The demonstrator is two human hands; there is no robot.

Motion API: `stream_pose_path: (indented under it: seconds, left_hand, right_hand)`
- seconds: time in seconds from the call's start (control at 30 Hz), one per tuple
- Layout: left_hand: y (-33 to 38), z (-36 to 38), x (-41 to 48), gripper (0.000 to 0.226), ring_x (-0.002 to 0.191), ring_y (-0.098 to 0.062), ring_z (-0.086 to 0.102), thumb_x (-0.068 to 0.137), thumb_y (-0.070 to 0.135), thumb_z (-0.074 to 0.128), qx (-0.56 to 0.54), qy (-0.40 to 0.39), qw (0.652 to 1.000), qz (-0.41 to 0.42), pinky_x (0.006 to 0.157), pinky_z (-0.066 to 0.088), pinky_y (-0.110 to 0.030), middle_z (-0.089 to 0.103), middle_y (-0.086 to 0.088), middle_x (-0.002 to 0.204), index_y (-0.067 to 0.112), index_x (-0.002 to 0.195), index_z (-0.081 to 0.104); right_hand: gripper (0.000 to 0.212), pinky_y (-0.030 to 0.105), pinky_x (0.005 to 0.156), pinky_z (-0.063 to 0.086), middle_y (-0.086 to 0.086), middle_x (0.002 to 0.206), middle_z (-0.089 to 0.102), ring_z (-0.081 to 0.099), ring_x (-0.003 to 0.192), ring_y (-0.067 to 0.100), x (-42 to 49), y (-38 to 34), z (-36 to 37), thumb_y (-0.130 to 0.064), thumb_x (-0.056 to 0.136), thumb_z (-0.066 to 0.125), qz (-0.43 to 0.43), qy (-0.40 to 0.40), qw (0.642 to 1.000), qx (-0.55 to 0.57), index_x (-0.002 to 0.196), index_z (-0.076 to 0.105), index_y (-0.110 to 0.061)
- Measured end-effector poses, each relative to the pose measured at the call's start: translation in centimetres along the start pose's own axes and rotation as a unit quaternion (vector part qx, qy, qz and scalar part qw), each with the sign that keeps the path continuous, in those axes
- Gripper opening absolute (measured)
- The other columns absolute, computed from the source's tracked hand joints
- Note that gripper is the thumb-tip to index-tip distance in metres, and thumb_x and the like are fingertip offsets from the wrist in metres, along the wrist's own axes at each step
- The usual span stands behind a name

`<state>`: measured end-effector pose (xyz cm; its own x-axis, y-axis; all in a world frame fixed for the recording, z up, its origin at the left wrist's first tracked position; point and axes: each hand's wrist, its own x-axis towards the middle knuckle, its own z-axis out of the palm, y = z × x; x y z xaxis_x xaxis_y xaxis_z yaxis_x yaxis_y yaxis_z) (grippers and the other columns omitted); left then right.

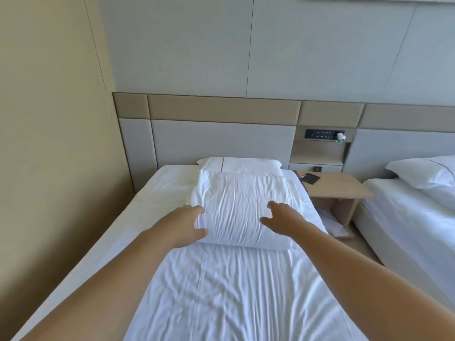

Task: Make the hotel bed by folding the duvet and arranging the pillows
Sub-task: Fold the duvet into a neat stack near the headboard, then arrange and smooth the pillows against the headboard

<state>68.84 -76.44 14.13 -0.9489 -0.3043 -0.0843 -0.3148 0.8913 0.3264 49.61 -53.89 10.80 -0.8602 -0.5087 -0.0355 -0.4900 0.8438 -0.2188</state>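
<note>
We log the folded duvet [236, 212] as a thick, creased white bundle lying across the bed [221, 291], toward its head end and roughly centred between the two sides. Just behind it a white pillow [246, 164] with a thin red stripe lies flat against the padded headboard [221, 139], and the far edge of the bundle touches or overlaps it. The left hand [182, 225] is at the bundle's near-left corner, fingers spread and loosely bent against the fabric, gripping nothing. The right hand [283, 220] is over the right part of the top face, also released, with fingers splayed. We cannot tell whether it rests on the cloth or sits just above it. The sheet in front of the bundle is wrinkled lengthwise. To the right stands a small wooden table [339, 190] carrying a dark flat card [310, 178], with a black control panel [321, 133] set in the wall niche above it. Further right is a second bed [406, 212] with its own pillow [423, 173].
</note>
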Motion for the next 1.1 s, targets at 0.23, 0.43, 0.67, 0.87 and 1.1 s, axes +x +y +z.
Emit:
stream_pose_path:
  seconds: [0.23, 0.43, 0.67, 0.87, 1.1]
  left_hand:
    - [1.0, -0.5, -12.5, 0.057, 0.129, -0.022, 0.050, 0.096, 0.045, 0.058, -0.009, 0.028, 1.000, 0.007, 0.102, 0.045, -0.035, 0.048, -0.001, 0.147, 0.021, 0.146, 0.045]
    - [3.2, 0.6, -17.0, 0.056, 0.133, -0.022, 0.047, 0.099, 0.041, 0.054, 0.018, -0.041, 0.998, 0.044, 0.104, 0.043, -0.037, 0.040, 0.000, 0.153, 0.022, 0.149, 0.040]
    - [10.4, 5.9, -19.2, 0.048, 0.114, -0.020, 0.056, 0.098, 0.044, 0.053, 0.022, -0.076, 0.994, 0.076, 0.093, 0.048, -0.037, 0.046, 0.003, 0.140, 0.026, 0.141, 0.043]
    - [23.1, 9.5, -21.6, 0.049, 0.113, -0.022, 0.057, 0.099, 0.042, 0.050, 0.049, -0.052, 0.989, 0.129, 0.091, 0.050, -0.038, 0.049, 0.000, 0.137, 0.023, 0.143, 0.041]
    - [43.3, 16.4, -26.7, 0.053, 0.128, -0.024, 0.052, 0.097, 0.046, 0.054, 0.026, -0.033, 0.992, 0.122, 0.100, 0.046, -0.038, 0.046, -0.001, 0.146, 0.025, 0.144, 0.043]
  right_hand:
    - [0.053, 0.037, 0.096, 0.047, 0.009, 0.131, 0.058, 0.057, 0.118, 0.026, -17.0, -3.5, 0.3, -0.042, 0.094, 0.060, 0.022, -0.011, 0.998, 0.061, 0.135, 0.050, -0.011]
    - [0.051, 0.038, 0.096, 0.047, 0.010, 0.131, 0.055, 0.055, 0.119, 0.026, -26.3, -3.2, 0.2, -0.041, 0.095, 0.058, 0.037, -0.018, 0.998, 0.053, 0.138, 0.049, -0.013]
    - [0.045, 0.030, 0.088, 0.048, 0.000, 0.128, 0.056, 0.059, 0.109, 0.018, -33.4, 3.3, -0.8, -0.041, 0.097, 0.055, 0.043, 0.000, 0.997, 0.058, 0.134, 0.050, -0.018]
    - [0.046, 0.033, 0.090, 0.051, -0.007, 0.127, 0.057, 0.061, 0.106, 0.013, -39.6, 13.7, -4.4, -0.049, 0.093, 0.057, 0.014, 0.000, 0.998, 0.065, 0.131, 0.052, -0.024]
    - [0.048, 0.033, 0.095, 0.046, 0.003, 0.128, 0.058, 0.056, 0.119, 0.022, -48.0, 33.1, -9.7, -0.041, 0.093, 0.059, -0.002, 0.031, 0.998, 0.062, 0.133, 0.053, -0.015]
